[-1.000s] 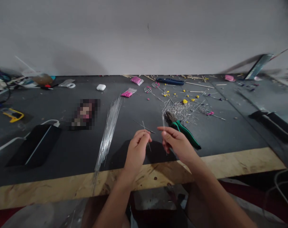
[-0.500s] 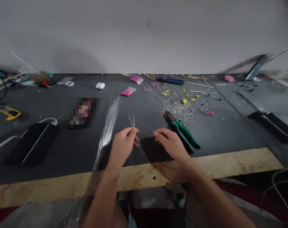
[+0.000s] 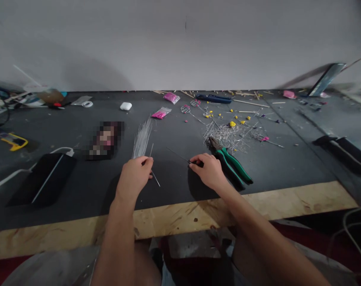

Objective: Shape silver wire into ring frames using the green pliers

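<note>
My left hand (image 3: pixel 135 176) is closed in a pinch on short cut pieces of thin wire (image 3: pixel 153 167), right over the near end of a long bundle of straight silver wires (image 3: pixel 141 139) lying on the dark mat. My right hand (image 3: pixel 206 169) rests low on the mat with its fingertips pinched on the end of a thin dark wire (image 3: pixel 178 155) that lies flat and points away to the left. Green-handled pliers (image 3: pixel 231 163) lie just right of my right hand.
A heap of cut wire bits and yellow beads (image 3: pixel 230 133) lies behind the pliers. Pink bead bags (image 3: pixel 161 114), a white earbud case (image 3: pixel 126 106) and blue-handled cutters (image 3: pixel 213 98) sit further back. A black phone with a white cable (image 3: pixel 40 180) lies left. The wooden table edge (image 3: pixel 183 218) runs near me.
Both hands dropped from in front of me to the mat. My left hand carried its short wire pieces left to the wire bundle; my right hand settled onto the thin dark wire.
</note>
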{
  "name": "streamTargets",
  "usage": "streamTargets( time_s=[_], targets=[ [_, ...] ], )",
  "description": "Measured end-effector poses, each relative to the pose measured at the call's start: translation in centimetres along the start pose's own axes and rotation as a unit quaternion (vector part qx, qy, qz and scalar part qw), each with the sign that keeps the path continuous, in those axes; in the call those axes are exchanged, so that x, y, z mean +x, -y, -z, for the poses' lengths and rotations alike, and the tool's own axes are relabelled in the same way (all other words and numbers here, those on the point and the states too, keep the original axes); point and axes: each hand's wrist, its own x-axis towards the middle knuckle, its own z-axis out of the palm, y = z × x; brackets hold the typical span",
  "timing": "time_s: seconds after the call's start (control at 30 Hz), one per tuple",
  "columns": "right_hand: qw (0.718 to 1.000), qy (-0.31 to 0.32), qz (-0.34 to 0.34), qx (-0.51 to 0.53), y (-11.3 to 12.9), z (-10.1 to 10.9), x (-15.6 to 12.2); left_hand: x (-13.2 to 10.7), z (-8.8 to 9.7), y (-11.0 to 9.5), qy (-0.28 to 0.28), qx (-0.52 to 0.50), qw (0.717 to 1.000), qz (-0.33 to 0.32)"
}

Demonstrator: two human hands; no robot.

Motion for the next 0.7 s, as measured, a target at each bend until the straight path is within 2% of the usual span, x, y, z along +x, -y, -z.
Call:
streamTargets(
  time_s=[0.17,0.27,0.4,0.53,0.63,0.7],
  targets=[
    [1.0,-0.001,0.005,0.002,-0.2,-0.2,0.0,0.4,-0.6,-0.6,-0.008,0.109,0.988,-0.113],
    [1.0,-0.007,0.004,0.005,-0.2,-0.2,0.0,0.8,-1.2,-0.7,-0.005,0.123,0.981,-0.151],
    [0.999,-0.04,-0.006,0.033,-0.2,-0.1,0.0,0.8,-1.4,-0.8,-0.014,0.106,0.983,-0.153],
    [0.989,-0.069,-0.036,0.124,-0.3,0.1,0.0,0.2,-0.9,-0.8,-0.07,0.066,0.988,-0.121],
    [0.965,-0.08,-0.081,0.238,-0.1,0.5,-0.1,-0.4,-0.6,-1.0,-0.086,-0.031,0.991,-0.101],
    [0.933,-0.091,-0.107,0.332,0.0,0.9,-0.1,-1.0,-0.8,-1.4,-0.07,-0.102,0.986,-0.108]
  ],
)
